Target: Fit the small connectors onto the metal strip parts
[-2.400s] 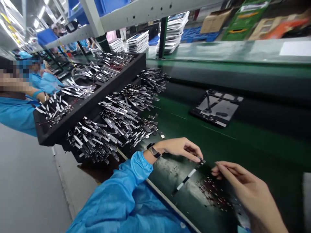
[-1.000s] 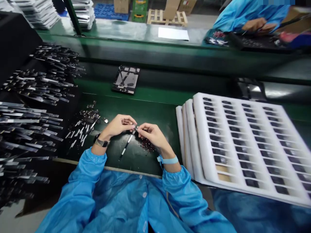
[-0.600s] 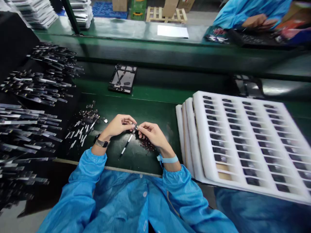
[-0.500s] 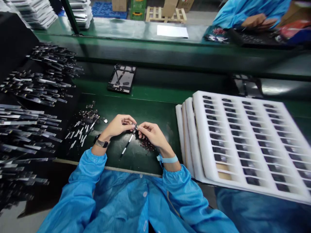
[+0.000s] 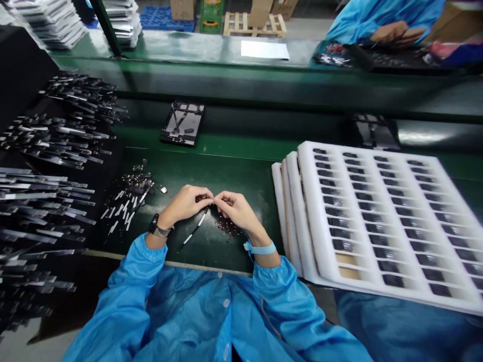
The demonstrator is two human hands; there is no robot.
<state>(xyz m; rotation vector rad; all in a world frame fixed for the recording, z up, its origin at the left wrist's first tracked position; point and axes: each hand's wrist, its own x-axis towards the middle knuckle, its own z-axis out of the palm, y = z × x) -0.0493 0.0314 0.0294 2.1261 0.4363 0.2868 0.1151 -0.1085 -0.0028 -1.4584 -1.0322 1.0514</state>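
My left hand is closed in a pinch on the upper end of a thin black-and-white flex cable, which slants down toward the table's front edge. Fingertips of my right hand are pinched together and meet the left fingertips at that end. Whatever lies between the right fingers is hidden. Just below the right hand is a scatter of tiny reddish bits. Left of my left hand lies a pile of small electronic parts and white-marked strips, with one small silver piece apart from it.
Bundles of dark strips fill the left side. White foam trays holding dark parts are stacked at right. An opened device lies at the back of the green table. A co-worker's hands are beyond the ledge.
The left hand has turned slightly and its fingertips now cover the cable's upper end. The cable's lower end has swung left. The view has shifted a little.
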